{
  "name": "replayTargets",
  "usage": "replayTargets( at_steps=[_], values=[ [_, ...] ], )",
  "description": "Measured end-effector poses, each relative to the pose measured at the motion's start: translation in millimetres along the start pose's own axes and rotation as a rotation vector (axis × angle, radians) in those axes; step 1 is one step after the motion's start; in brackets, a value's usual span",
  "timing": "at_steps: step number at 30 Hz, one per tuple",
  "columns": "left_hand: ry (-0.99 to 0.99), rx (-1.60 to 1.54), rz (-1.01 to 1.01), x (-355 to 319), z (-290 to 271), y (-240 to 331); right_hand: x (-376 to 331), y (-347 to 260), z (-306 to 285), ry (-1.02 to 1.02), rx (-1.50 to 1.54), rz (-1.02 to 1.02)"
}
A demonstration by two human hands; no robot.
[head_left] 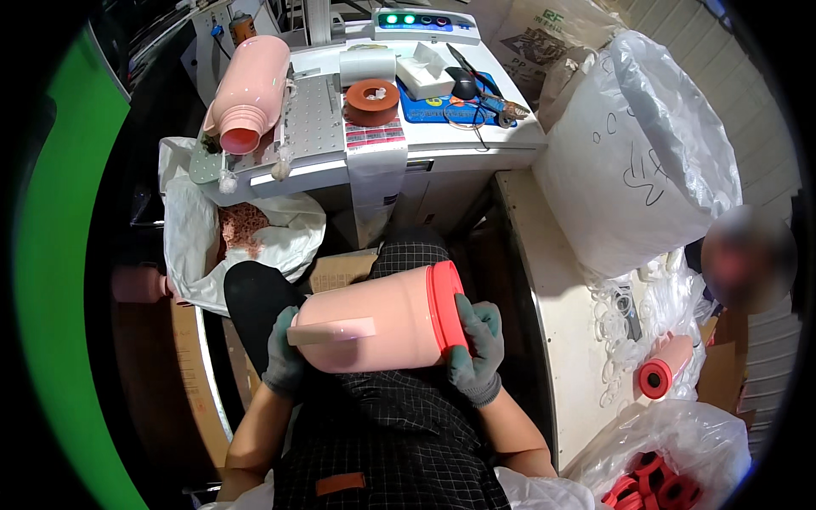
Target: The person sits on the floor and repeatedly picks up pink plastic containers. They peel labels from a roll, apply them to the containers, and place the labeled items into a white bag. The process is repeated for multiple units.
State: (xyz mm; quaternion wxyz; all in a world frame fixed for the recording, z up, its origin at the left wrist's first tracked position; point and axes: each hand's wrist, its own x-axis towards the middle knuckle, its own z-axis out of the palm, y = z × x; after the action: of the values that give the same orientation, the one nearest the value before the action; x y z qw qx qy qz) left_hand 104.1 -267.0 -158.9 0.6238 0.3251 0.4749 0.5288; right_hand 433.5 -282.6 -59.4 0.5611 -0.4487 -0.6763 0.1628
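Two gloved hands grip a smooth, glossy pink plastic jug [374, 321] lying sideways over the lap. The left hand [285, 357] cups its base; the right hand [476, 348] clasps its ridged red lid [446, 306].

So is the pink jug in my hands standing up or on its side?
On its side: the pink jug lies across the lap, its red cap facing right.

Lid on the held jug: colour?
Red lid, on the pale pink jug; head view.

1 head-worn view, steeply downward
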Motion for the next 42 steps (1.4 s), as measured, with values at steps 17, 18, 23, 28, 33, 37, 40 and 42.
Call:
replayTargets(
  at_steps=[17,18,23,28,33,37,40,42],
  values=[
    [-0.004,0.527,0.643,-26,84,85,-44,22,-13,0.259,0.11,0.529],
    [-0.128,0.608,0.784,-27,87,93,-63,32,-11,0.271,-0.08,0.452],
    [-0.419,0.693,1.189,-19,130,100,-48,11,-95,0.737,1.424,0.801],
    [-0.319,0.69,0.909,-21,144,81,-53,50,-238,1.169,1.068,0.262],
    [-0.503,0.954,0.8,-6,140,68,-77,99,-409,1.645,0.845,0.313],
    [-0.444,1.044,0.82,-3,144,57,-159,66,-498,1.675,-1.044,0.198],
    [-0.454,1.104,0.899,3,127,55,-200,23,-479,1.703,-1.884,0.792],
    [-0.499,0.78,0.267,7,116,56,-211,1,-462,1.64,-1.571,1.508]
  ],
)
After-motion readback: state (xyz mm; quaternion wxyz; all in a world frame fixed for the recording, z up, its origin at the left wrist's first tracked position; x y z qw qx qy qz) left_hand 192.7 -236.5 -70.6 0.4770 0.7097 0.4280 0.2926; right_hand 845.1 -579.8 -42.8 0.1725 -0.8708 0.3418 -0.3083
